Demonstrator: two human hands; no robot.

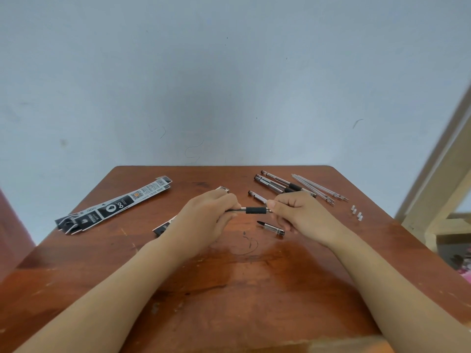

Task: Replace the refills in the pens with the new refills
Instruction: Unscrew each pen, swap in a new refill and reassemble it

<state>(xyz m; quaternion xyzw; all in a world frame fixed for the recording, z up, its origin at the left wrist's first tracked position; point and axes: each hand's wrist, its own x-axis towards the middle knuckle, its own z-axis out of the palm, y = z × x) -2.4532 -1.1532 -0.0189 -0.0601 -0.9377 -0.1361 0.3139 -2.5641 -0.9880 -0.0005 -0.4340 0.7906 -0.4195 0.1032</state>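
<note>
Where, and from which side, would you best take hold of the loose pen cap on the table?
Pinch the pen cap across its clear middle, probably from above. It lies flat on the table, one black end tapers, and it sits close beside the right hand.

This is looking like a plain room in a home: a worn, scratched reddish wooden tabletop [229, 289] is standing against a pale blue painted wall [229, 85] bearing scuffs and pen scribbles, with a cream door frame [438, 179] rising at the right.
</note>
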